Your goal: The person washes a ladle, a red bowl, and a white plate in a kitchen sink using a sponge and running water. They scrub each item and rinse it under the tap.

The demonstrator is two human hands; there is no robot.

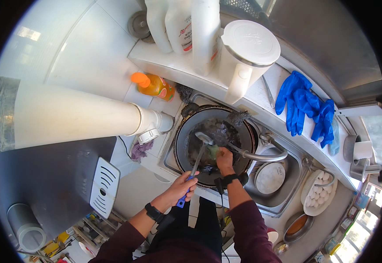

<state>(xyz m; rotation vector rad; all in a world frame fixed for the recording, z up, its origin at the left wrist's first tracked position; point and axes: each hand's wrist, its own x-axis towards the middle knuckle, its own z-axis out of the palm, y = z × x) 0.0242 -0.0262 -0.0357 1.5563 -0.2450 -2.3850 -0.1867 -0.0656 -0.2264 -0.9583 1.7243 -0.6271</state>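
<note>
My left hand [183, 187] is wrapped round the blue handle of a metal ladle [198, 158]. The ladle slants up over a large dark pot [180, 160] with a blackened rim, its bowl above the murky water inside. Just right of the ladle's head, my right hand [224, 160] reaches into the pot with its fingers closed on a pale green scrubbing pad [213, 151]. The pad touches or nearly touches the ladle; its far side is hidden. The pot sits in the left sink basin, and a steel wool clump [238, 117] rests at its far rim.
A curved faucet [267, 156] reaches over the pot's right side. White plates [270, 178] lie in the right basin, with an egg basket [306, 202] beyond. On the ledge behind stand a white pitcher [249, 46] and blue gloves [303, 103]. An orange pump bottle [156, 87] and thick pipe [81, 113] are left.
</note>
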